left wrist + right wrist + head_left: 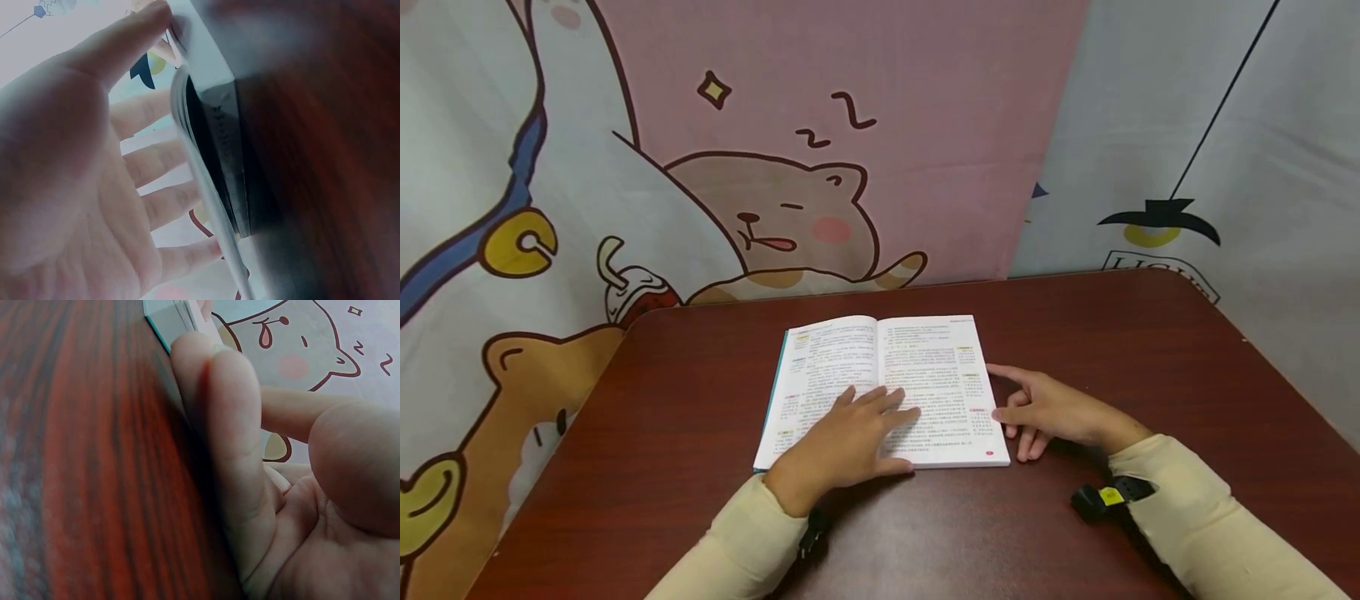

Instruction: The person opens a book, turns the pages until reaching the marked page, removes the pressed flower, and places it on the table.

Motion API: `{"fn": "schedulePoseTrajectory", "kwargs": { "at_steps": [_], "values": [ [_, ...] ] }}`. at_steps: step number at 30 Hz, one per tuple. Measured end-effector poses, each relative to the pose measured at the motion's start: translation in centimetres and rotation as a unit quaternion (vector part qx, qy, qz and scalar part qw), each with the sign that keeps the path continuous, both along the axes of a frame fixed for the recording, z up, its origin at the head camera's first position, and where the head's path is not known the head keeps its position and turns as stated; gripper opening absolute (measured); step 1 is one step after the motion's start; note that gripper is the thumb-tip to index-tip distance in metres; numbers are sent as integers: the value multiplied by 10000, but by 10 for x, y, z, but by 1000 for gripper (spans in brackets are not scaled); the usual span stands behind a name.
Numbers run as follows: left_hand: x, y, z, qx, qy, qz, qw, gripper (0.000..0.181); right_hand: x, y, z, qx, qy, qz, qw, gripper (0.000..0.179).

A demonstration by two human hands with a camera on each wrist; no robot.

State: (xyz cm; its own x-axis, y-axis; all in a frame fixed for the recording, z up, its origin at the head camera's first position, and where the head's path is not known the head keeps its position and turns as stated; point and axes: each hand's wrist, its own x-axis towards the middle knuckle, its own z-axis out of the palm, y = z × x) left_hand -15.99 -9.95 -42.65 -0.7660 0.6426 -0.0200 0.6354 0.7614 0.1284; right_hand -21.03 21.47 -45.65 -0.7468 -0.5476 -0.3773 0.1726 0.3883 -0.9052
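Observation:
An open book [936,362] with printed pages lies on the dark red-brown table, its blue-green cover edge showing at the left. My left hand [857,433] rests across the lower middle of the pages with its fingers spread, its thumb by the bottom edge. In the left wrist view, the book's bottom edge [222,134] shows beyond the palm, a few pages arching up. At the book's right edge is my right hand [1048,408]. Its index finger points to the page edge, the thumb tip sits at the margin lower down, and the other fingers bend loosely beneath.
The table [662,400] extends around the book on all sides. Behind it hangs a cloth [955,150] printed with cartoon animals. Each wrist wears a black strap device, such as the right one [1108,497], below the cream sleeves.

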Motion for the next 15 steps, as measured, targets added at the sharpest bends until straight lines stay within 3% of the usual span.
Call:
{"fn": "schedulePoseTrajectory", "kwargs": {
  "at_steps": [5,15],
  "values": [
    [0,-1,1,-35,10,-23,10000,67,-1,-1,0,15,-40,-52,10000,85],
    [-1,-2,0,-51,-129,11,9999,62,-1,1,-1,-249,-412,-166,9987,62]
  ]
}}
